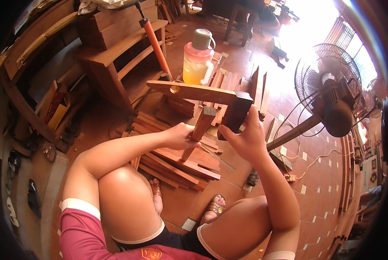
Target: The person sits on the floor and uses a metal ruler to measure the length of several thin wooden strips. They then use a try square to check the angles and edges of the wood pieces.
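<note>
My left hand (180,136) is closed around a narrow reddish wood strip (200,127), which stands tilted with its pale notched end up. My right hand (248,138) grips the dark stock of a wooden try square (202,93), thumb on one side and fingers on the other. The square's long brown blade, with a round hole near its tip, reaches left above the strip. Whether the square touches the strip, I cannot tell. Below both hands lies a pile of reddish wood strips (176,167) on the tiled floor.
A jug of yellow drink (196,69) with a pink lid and a cup on top stands beyond the pile. An orange hand pump (156,47) leans by a wooden bench (111,50). At right are a fan (332,95) and a power strip with cord (291,178).
</note>
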Demonstrator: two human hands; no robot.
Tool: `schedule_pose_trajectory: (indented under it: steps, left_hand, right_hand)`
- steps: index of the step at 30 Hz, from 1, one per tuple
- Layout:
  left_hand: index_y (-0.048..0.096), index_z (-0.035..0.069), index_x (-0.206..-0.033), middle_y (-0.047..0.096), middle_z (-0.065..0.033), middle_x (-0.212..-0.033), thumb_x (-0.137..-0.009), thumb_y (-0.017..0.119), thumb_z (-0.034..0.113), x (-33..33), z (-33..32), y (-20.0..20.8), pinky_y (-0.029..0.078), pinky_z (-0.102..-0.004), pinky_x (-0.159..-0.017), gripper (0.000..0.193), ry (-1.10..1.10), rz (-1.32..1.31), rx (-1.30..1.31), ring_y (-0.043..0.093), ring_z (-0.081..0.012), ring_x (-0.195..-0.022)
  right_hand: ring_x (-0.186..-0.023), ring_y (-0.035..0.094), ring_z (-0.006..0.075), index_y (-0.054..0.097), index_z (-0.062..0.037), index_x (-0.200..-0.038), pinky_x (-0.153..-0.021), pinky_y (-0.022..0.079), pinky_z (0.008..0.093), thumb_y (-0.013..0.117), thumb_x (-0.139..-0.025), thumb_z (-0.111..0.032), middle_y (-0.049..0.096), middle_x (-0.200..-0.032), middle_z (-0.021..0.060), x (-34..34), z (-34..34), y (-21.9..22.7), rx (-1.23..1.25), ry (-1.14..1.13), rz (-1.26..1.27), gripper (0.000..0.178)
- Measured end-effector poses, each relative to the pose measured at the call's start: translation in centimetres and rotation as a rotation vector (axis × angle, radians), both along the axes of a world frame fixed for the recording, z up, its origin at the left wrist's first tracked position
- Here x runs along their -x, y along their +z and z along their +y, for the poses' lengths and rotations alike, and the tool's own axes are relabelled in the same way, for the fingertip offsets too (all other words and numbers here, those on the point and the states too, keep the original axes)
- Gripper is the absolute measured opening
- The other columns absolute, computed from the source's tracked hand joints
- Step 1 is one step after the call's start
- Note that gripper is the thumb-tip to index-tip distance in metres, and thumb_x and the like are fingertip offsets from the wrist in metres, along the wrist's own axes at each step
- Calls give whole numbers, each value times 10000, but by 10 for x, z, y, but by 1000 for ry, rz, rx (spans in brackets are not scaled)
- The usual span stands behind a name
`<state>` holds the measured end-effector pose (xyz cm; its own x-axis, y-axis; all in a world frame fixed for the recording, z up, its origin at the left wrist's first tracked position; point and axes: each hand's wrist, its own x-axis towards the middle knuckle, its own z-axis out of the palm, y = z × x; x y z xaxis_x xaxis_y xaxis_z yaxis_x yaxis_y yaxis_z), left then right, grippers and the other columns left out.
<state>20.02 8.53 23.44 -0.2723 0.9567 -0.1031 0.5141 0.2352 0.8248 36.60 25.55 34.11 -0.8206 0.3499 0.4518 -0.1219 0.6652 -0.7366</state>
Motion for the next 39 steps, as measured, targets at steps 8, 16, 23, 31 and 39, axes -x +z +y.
schedule_pose_trajectory:
  steps: [8,16,23,31,39]
  left_hand:
    - [652,1,-937,697,-116,-890,-900,722,167,-6,11,6,541,-340,-795,184,-75,-30,-1,668,-193,-817]
    - [642,5,-978,695,-99,-908,-901,726,190,-6,18,-10,558,-329,-821,218,-36,-56,-61,674,-178,-868]
    - [652,18,-1020,706,-91,-924,-907,714,162,-10,20,-1,560,-350,-830,193,-49,4,-2,670,-164,-890]
    - [667,26,-1025,693,-77,-940,-916,694,127,-5,20,-10,542,-347,-852,150,-78,-78,-46,649,-167,-912]
    - [563,31,-1184,627,-52,-928,-945,658,140,-16,22,13,492,-312,-799,279,-84,-79,-203,573,-131,-859]
  right_hand:
    - [-796,705,303,413,-4,-1085,-690,545,379,835,-740,-146,687,-895,183,13,-7,-17,-15,59,-51,563]
    - [-850,720,319,404,-3,-1088,-717,559,394,834,-742,-141,696,-915,186,15,0,-16,10,51,-91,568]
    - [-878,713,366,423,21,-1072,-733,557,405,839,-733,-182,695,-927,222,12,5,-23,81,86,-166,573]
    - [-838,715,313,524,14,-1086,-722,548,393,833,-748,-167,703,-910,196,12,5,-30,147,156,-225,493]
    - [-856,676,103,620,-20,-1121,-763,549,301,801,-793,-64,718,-942,55,8,22,-17,341,295,-140,377]
